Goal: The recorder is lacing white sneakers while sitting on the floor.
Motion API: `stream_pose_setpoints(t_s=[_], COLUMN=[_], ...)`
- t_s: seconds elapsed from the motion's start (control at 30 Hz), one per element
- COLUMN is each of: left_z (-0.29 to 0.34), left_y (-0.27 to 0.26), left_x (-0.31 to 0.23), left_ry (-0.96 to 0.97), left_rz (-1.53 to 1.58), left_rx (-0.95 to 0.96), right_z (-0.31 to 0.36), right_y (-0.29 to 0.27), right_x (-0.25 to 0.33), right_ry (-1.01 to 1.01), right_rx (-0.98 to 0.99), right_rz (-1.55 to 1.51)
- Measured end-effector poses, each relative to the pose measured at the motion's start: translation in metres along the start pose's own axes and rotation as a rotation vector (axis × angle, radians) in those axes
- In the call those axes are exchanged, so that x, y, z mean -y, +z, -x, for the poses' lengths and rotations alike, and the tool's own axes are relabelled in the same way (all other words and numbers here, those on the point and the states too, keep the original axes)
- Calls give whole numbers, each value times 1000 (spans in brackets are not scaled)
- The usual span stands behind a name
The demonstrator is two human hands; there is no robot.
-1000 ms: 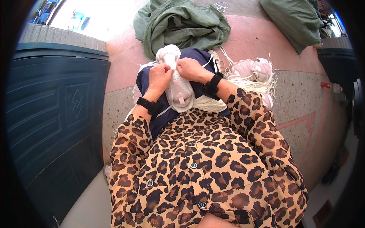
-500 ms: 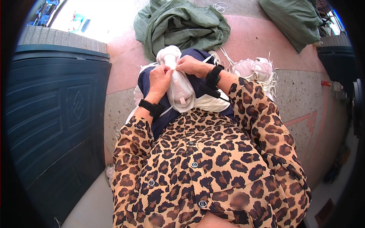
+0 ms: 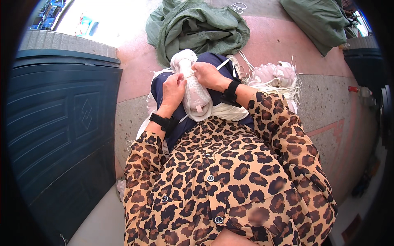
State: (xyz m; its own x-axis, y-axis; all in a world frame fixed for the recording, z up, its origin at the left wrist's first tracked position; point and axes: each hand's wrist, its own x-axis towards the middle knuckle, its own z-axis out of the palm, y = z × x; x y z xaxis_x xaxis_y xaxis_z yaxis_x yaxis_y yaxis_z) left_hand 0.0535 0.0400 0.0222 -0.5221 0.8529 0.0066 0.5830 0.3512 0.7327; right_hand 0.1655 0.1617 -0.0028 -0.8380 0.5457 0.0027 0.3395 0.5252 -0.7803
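Observation:
A pale pink and white sneaker [image 3: 197,98] lies lengthwise across my lap, between my knees. My left hand [image 3: 173,89] is at its left edge, thumb and fingertips pinched on what looks like a white shoelace near the middle of the upper. On the other side, my right hand [image 3: 208,76] pinches at the same lacing, slightly farther from me. A short gap separates the two hands over the shoe. The lace between the fingers is thin and hard to make out. A white cloth or strap-like piece [image 3: 230,111] lies under the shoe on my right thigh.
Pale pink shoes with loose white laces [image 3: 275,76] are heaped to the right of my knees. A crumpled green sack [image 3: 199,30] lies ahead, and a full green sack [image 3: 314,24] stands far right. A dark blue panelled door [image 3: 69,127] is on the left.
My hands have moved slightly apart over the shoe's lacing; before, their fingertips nearly met. The shoe has stayed on my lap.

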Motion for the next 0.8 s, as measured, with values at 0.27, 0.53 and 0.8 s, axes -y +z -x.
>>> stream_pose_setpoints(t_s=[0.27,0.53,0.8], left_z=[-14,-32,-9], left_y=[-3,-13,-275], left_x=[6,11,126], left_ry=[256,684,-203], left_rz=[-217,-616,-907], left_rx=[26,153,-532], right_z=[0,-9,59], right_y=[15,-5,-144], right_x=[7,27,-33], right_ry=[211,-20,412], right_rx=[-110,65,133], right_rz=[-550,53,-411])
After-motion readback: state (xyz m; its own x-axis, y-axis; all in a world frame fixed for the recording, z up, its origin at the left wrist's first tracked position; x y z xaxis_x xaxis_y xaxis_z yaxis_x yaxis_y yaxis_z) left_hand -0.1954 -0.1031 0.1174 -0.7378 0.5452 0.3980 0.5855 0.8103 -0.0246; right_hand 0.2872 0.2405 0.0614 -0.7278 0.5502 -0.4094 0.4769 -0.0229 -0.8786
